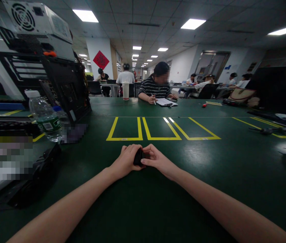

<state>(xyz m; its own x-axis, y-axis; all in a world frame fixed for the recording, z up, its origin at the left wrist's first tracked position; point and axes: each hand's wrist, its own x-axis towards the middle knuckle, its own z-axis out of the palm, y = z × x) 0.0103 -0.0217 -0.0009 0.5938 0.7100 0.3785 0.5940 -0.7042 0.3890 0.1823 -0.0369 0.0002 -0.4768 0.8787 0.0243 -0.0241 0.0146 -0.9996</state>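
Observation:
A small black block-like object (138, 157) is between my two hands, low over the green table (143, 206). My left hand (126, 160) wraps around its left side, fingers over the top and thumb underneath. From the right, my right hand (154, 158) pinches the object's edge between thumb and fingertips. Most of the object is covered by my fingers, so its exact kind cannot be made out. Just beyond my hands, yellow tape outlines (124, 139) mark rectangles on the table.
On the left stand a water bottle (45, 116), an open black computer case (64, 84) and a power supply (39, 27) on top. Across the table a person (155, 84) writes on a clipboard (167, 102) near a white cup (125, 91). A screwdriver-like tool (269, 130) lies at right.

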